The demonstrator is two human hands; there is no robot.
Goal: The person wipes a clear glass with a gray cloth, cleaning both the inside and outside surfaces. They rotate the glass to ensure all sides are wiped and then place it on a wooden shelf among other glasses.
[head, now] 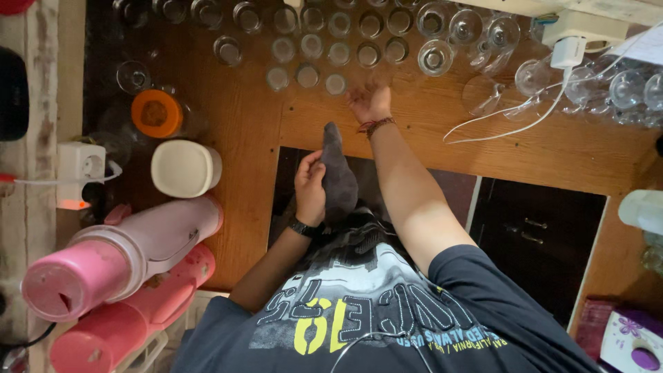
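Grey cloth (338,176) sits mid-frame, long axis running up-down, tip pointing up at the glasses. Left hand (310,186) is clamped around its left edge. Right hand (369,102), just above, is curled on a small glass (336,83) near the wooden counter (242,124) edge, bare wood to its right.

The person wears a dark slate-blue T-shirt with short sleeves, its front printed with large white and yellow lettering over a grey-and-white graphic panel. The left hand (310,185) has a black band at the wrist (a watch or tracker; its face is hidden). The right hand (369,102) has 1 thin braided red-and-dark cord bracelet. Both forearms are bare.
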